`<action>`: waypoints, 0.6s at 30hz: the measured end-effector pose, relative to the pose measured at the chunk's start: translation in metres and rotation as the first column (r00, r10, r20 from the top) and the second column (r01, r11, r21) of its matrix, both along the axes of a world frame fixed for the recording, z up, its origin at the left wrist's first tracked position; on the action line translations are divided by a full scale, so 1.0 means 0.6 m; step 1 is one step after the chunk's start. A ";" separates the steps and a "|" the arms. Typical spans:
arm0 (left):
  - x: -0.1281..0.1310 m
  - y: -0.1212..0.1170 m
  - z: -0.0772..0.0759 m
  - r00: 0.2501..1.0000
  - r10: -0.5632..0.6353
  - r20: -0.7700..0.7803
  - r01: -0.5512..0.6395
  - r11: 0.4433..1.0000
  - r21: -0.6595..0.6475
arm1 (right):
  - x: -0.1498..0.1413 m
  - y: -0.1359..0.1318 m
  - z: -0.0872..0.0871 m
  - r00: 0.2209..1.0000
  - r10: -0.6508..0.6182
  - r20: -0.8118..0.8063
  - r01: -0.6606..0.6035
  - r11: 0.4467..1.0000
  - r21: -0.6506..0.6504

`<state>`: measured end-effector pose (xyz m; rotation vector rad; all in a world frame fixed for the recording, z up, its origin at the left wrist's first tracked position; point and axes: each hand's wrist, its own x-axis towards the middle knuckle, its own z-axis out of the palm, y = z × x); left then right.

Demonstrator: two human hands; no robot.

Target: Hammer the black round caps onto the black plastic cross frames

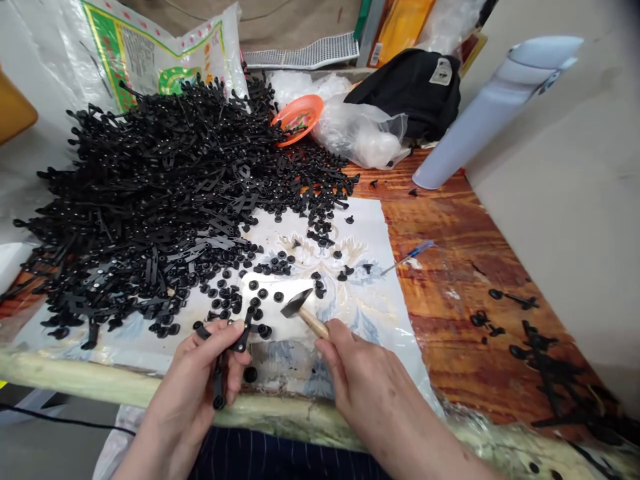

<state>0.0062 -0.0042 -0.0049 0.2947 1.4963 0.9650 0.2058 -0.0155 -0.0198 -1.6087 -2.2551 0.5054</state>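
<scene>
My left hand (213,357) is closed around a jointed black plastic part (219,380), whose arms stick out above and below the fingers. In my right hand (363,373) is a small hammer (313,321), gripped by its light wooden handle; its dark head (297,303) hovers over or rests on the pale sheet, I cannot tell which. Small round black caps (279,297) lie scattered between and beyond my hands. Left of them rises a large heap of black plastic linkages (165,180).
An orange dish (300,117) sits at the heap's back edge beside a clear plastic bag (370,137) and a black bag (410,87). To the right are a blue-handled screwdriver (413,255), a pale blue tube (490,117) and loose black parts (543,363). A printed sack (160,50) stands behind.
</scene>
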 end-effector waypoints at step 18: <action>-0.005 0.000 -0.002 0.994 -0.067 -0.087 0.069 0.998 0.013 | 0.007 0.010 0.017 0.995 -0.035 -0.093 0.015 0.978 -0.210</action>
